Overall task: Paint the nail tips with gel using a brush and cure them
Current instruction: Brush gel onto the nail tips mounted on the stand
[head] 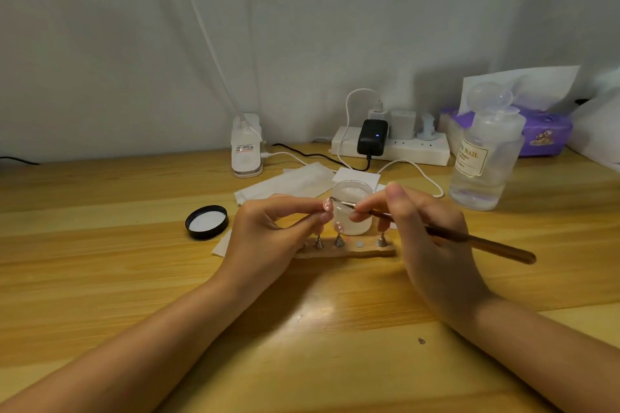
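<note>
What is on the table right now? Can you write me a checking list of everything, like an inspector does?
Surface: wooden table, with a glare patch near the front.
Job's things: left hand pinches a nail tip; right hand holds the brush, bristles on that tip. Open gel jar behind; its black lid lies to the left. Wooden holder carries small stands.
Clutter: white wipes, clear bottle, purple tissue pack.
Grips: both closed on their items.
Cables: white and black leads run to the power strip.
Surroundings: grey cloth backdrop; white clip lamp base.
</note>
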